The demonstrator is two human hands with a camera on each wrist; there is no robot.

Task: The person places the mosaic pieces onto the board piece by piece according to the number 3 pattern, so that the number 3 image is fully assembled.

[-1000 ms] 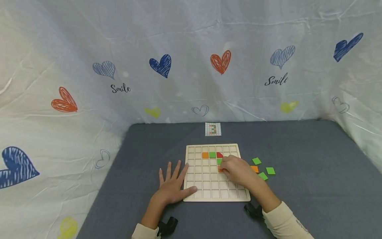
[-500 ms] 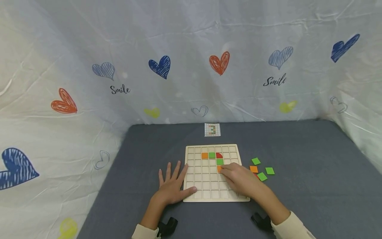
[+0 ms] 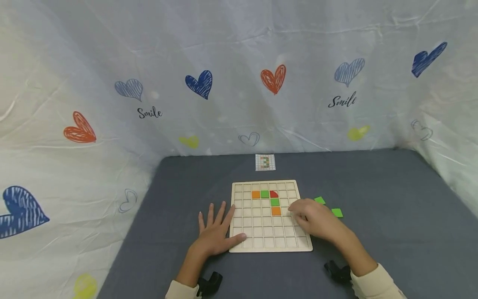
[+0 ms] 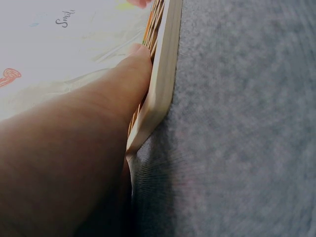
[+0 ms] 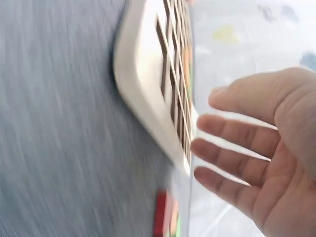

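A light wooden grid board (image 3: 257,224) lies on the grey table. Set in its cells are an orange tile (image 3: 255,194), a green tile (image 3: 264,194) and a red rounded piece (image 3: 274,194) in a row, with a second green tile (image 3: 274,202) and a second orange tile (image 3: 276,211) below the red one. My left hand (image 3: 213,238) is spread at the board's left side, its thumb (image 4: 133,69) on the near left corner. Over the right edge hovers my right hand (image 3: 315,218), fingers loosely bent and holding nothing in the right wrist view.
Loose green tiles (image 3: 337,212) lie right of the board, partly hidden by the right hand; a red piece (image 5: 160,215) shows there in the right wrist view. A small pattern card (image 3: 265,162) lies behind the board. A white curtain (image 3: 239,83) with hearts hangs behind the table.
My right hand has left the lower orange tile, which now lies fully visible in its cell, and has moved right toward the loose tiles. The left hand has stayed put.
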